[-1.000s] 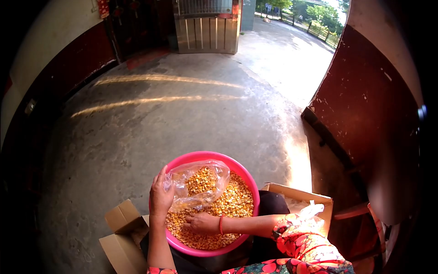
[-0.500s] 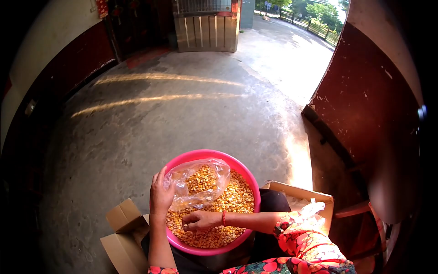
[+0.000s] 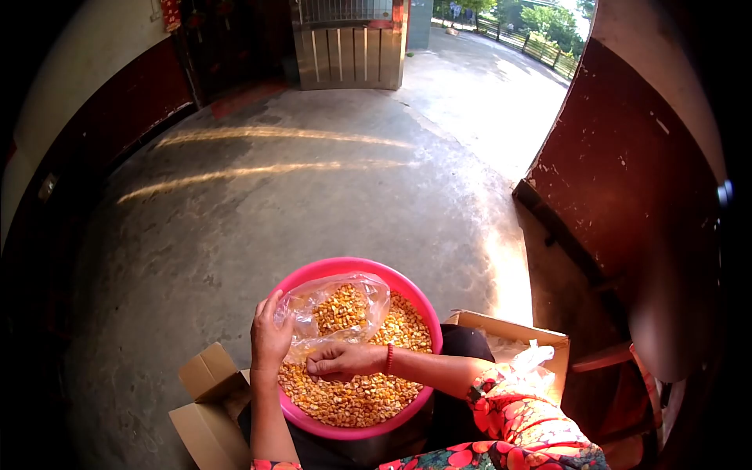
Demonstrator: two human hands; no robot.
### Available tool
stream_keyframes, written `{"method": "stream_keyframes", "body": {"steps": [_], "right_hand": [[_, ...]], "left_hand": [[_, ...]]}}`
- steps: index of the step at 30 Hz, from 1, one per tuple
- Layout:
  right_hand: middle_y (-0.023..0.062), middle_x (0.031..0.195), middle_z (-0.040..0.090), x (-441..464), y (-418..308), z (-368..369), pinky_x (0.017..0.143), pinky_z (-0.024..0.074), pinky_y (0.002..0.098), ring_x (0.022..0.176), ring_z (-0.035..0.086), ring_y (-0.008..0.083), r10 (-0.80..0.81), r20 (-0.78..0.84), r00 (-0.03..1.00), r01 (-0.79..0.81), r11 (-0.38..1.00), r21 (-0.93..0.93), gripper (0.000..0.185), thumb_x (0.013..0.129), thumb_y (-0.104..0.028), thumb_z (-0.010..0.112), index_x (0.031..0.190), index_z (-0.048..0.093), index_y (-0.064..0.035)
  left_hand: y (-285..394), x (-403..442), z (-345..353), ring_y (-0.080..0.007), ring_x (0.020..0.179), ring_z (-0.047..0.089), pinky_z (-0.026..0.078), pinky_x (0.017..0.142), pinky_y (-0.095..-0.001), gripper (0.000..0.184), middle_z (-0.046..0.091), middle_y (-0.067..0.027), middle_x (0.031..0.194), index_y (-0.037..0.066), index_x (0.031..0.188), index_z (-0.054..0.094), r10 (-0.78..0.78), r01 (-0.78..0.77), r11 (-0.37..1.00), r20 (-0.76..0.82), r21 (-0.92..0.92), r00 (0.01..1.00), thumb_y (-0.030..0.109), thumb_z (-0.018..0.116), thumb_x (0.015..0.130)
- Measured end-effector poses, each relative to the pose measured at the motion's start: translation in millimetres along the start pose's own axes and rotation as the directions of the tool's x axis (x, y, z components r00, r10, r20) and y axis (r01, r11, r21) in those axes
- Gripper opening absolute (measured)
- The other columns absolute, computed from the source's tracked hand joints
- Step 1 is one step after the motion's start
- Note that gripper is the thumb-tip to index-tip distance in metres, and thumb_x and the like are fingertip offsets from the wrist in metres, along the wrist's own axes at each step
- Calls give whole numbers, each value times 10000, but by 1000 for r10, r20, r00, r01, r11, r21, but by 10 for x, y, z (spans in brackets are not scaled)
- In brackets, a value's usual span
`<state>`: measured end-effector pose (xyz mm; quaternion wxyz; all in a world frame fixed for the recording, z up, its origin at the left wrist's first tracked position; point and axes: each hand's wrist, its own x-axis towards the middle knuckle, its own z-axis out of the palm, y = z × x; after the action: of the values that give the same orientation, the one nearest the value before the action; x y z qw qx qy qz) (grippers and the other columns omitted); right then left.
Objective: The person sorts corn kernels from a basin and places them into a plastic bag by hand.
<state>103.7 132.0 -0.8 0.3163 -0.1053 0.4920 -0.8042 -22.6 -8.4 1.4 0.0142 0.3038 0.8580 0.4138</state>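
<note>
A pink basin [image 3: 433, 317] full of dried corn kernels [image 3: 352, 401] rests at my lap. Inside it lies a clear plastic bag [image 3: 377, 296], partly filled with kernels, its near side spread toward me. My left hand [image 3: 271, 335] grips the bag's left edge beside the basin's rim. Just over the loose kernels, at the bag's near edge, is my right hand [image 3: 338, 361], with a red bead bracelet [image 3: 389, 359] on the wrist. Its fingers are curled together in a pinch, and what they hold is hidden.
An open cardboard box [image 3: 210, 431] stands at my left. On the right, another cardboard box [image 3: 554, 345] holds clear plastic. A red chair part [image 3: 601, 359] is farther right. Beyond the concrete floor [image 3: 313, 211] are a metal door [image 3: 348, 55] and a sunlit doorway.
My right hand has risen from the loose kernels and moved up to the bag's near edge, fingers closed. My left hand stays at the bag's left side. The view has shifted slightly.
</note>
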Motion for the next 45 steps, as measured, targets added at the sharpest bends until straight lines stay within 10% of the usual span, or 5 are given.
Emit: {"method": "stream_keyframes", "body": {"steps": [10, 16, 30, 34, 45], "right_hand": [[-4, 775, 559, -100, -268, -545, 588, 436, 207, 703, 522, 58, -329, -738, 589, 408, 909, -80, 207, 954, -238, 498, 943, 590, -53], [98, 1021, 643, -89, -206, -553, 885, 451, 322, 995, 586, 208, -653, -482, 584, 119, 656, -745, 195, 893, -139, 539, 1001, 625, -1], [90, 830, 627, -33, -103, -558, 756, 481, 337, 829, 594, 182, -666, -487, 565, 85, 634, -769, 92, 844, -82, 574, 885, 623, -16], [92, 871, 649, -155, -304, -265, 718, 488, 302, 808, 604, 140, -489, -140, 861, 241, 635, -734, 143, 882, -93, 574, 975, 623, 4], [142, 891, 578, 68, 448, 53, 669, 481, 401, 777, 591, 305, -316, 170, 933, 286, 369, -884, 212, 776, -94, 589, 978, 605, -33]], "left_hand": [[45, -4, 21, -339, 1078, 544, 441, 914, -384, 457, 563, -179, 1157, 15, 1207, 528, 53, -55, 996, 26, 64, 998, 100, 635, 771], [88, -12, -8, -339, 1070, 550, 445, 909, -383, 455, 577, -182, 1134, 12, 1201, 532, 48, -50, 998, 35, 44, 998, 87, 636, 765], [60, -10, -6, -332, 1073, 550, 443, 915, -379, 456, 567, -182, 1149, 6, 1203, 532, 29, -30, 999, 49, 15, 998, 87, 635, 765], [38, -11, -1, -328, 1070, 553, 442, 916, -375, 457, 570, -181, 1146, 4, 1200, 533, 37, -39, 999, 40, 38, 998, 88, 636, 763], [84, -4, -14, -325, 1069, 556, 445, 910, -370, 466, 573, -182, 1139, 7, 1206, 529, 38, -38, 999, 34, 1, 999, 81, 634, 758]]}}
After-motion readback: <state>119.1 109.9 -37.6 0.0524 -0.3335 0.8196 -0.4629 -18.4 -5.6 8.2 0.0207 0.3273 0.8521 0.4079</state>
